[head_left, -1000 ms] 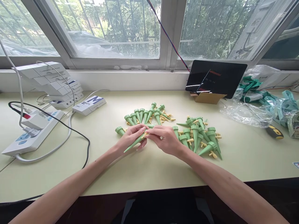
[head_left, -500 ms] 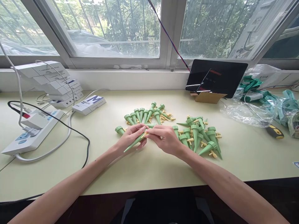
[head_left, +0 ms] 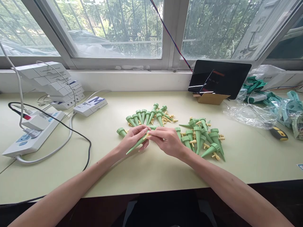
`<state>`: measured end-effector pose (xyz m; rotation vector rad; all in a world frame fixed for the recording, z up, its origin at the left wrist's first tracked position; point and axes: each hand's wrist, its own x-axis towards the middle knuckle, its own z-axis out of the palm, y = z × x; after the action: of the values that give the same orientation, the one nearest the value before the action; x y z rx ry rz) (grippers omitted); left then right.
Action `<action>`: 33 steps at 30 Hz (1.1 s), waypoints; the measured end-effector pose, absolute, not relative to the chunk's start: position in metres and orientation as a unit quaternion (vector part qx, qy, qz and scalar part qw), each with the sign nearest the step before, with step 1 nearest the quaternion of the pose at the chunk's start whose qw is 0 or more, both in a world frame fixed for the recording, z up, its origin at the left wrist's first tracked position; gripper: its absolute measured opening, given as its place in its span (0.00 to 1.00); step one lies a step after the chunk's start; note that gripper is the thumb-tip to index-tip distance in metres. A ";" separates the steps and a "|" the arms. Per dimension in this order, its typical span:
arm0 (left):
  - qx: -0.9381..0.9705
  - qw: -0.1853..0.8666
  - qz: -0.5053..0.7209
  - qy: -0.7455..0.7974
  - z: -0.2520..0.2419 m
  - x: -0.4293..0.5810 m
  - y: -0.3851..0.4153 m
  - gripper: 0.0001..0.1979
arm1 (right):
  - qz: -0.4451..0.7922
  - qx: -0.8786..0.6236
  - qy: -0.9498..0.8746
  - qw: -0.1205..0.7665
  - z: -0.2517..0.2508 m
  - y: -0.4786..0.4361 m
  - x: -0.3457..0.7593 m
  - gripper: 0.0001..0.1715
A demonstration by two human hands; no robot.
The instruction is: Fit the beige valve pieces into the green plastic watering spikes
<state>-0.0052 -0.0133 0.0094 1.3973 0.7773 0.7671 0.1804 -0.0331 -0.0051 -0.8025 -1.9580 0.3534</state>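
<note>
My left hand (head_left: 131, 138) is closed around a green plant watering spike (head_left: 134, 147), its pointed tip slanting down to the left. The fingertips of my right hand (head_left: 169, 141) pinch a small yellow valve (head_left: 146, 136) at the side of that spike. The spike's upper end is hidden by my fingers. Behind my hands lies a group of green spikes (head_left: 143, 115) with loose yellow valves (head_left: 167, 119) beside it. Right of my right hand is a pile of spikes (head_left: 198, 134) with yellow valves on them. One spike (head_left: 121, 131) lies just beyond my left hand.
A white power strip (head_left: 14, 148) with cables and stacked white boxes (head_left: 50, 71) occupy the left. At the back right, a tablet (head_left: 233, 78) leans on a cardboard stand (head_left: 210, 99). Plastic bags (head_left: 253, 115) and a yellow-black tool handle (head_left: 279, 133) lie at the right.
Almost nothing differs. The spike's tip has shifted very slightly to the right, while both hands keep their hold.
</note>
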 end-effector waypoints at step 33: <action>0.669 0.491 0.416 0.372 0.002 -0.014 -0.005 0.11 | 0.238 -0.397 -0.759 0.458 -0.002 -0.032 0.180 0.12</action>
<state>-0.0138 -0.0051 0.0018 1.6252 0.9028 1.0092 0.1802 -0.0319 -0.0020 -0.9787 -1.8698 0.5853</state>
